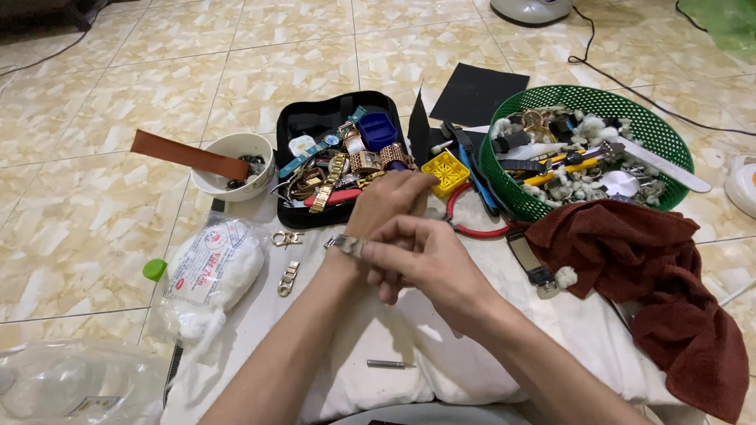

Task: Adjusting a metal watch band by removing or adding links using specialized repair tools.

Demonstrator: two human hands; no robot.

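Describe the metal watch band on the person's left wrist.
The metal watch band is silver-coloured and made of small links, shiny like steel. It lies across the left wrist, just below the left hand. The right hand pinches it with the fingertips at its near end. Only a short stretch shows; any clasp or watch face is hidden.

Bowl [228, 177] left of case [295, 126], basket [654, 134] right.

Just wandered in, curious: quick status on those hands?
Left hand wearing silver metal watch band at wrist. Right hand fingers pinching that band. Black open case of watches just beyond; nothing between hands.
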